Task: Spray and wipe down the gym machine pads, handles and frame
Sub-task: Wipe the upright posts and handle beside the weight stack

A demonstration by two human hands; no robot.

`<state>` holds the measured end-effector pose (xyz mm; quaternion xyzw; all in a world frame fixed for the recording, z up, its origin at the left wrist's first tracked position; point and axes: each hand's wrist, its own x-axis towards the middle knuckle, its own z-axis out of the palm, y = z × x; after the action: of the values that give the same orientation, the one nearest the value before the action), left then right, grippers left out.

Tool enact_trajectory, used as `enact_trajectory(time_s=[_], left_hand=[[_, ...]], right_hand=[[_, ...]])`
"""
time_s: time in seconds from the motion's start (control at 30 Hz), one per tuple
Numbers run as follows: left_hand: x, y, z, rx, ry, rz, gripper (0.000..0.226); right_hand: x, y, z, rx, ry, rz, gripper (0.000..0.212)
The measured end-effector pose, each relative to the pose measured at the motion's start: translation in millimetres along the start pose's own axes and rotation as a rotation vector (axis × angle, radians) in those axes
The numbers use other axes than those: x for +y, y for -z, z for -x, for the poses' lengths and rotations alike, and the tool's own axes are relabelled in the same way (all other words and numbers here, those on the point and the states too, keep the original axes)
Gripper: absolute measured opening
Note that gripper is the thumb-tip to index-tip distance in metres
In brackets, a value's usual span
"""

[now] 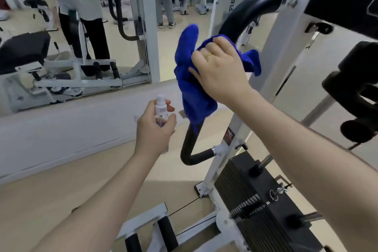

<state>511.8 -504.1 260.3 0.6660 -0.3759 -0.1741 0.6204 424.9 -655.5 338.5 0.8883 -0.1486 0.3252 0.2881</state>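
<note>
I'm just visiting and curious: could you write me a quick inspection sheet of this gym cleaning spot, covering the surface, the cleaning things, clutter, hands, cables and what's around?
Surface: the curved black handle on the white frame is being wiped; the floor is beige.
Job's things: a blue cloth is draped over the handle; a small clear spray bottle is held upright just left of it.
Clutter: nothing seen.
Hands: the right hand presses the cloth onto the handle; the left hand grips the bottle.
Cables: a thin black cable runs low along the machine's base.
Surroundings: a black weight stack at lower right; a wall mirror on the left, showing people and other machines.
</note>
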Motion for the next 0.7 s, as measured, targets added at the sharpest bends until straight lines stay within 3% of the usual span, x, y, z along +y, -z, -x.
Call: enact_trajectory(time_s=[0.1, 0.2, 0.27, 0.33, 0.43, 0.53, 0.63, 0.7], left_hand=[[-19.7, 7.0, 8.6, -0.055, 0.009, 0.008, 0.028], [-47.9, 15.5, 20.6, -0.104, 0.029, -0.031, 0.032], [-66.4, 20.0, 26.8, -0.163, 0.029, -0.067, 0.025], [-94.0, 27.6, 32.0, -0.224, 0.071, -0.126, 0.016], [-126.4, 32.5, 27.8, -0.289, 0.113, -0.19, 0.02], [-138.2, 36.8, 18.4, -0.24, 0.157, -0.168, 0.02], [-134.2, 39.9, 21.4, -0.192, 0.222, -0.142, 0.023], [-122.3, 41.6, 19.1, -0.216, 0.205, -0.132, 0.023]], right_hand=[[-49.8, -36.4, 48.6, -0.31, -0.008, -0.011, 0.023], [-90.8, -74.4, 82.6, -0.457, -0.058, -0.024, 0.021], [-111.1, -92.9, 99.2, -0.516, -0.077, -0.026, 0.016], [-142.1, -111.2, 114.6, -0.739, -0.077, 0.002, 0.008], [-171.4, -139.3, 127.2, -1.002, -0.023, 0.081, 0.024], [-163.8, -144.6, 122.5, -0.92, 0.032, 0.096, 0.015], [-128.3, -114.3, 102.9, -0.528, 0.024, 0.117, 0.008], [-96.6, -93.8, 83.2, -0.414, 0.028, 0.248, 0.014]])
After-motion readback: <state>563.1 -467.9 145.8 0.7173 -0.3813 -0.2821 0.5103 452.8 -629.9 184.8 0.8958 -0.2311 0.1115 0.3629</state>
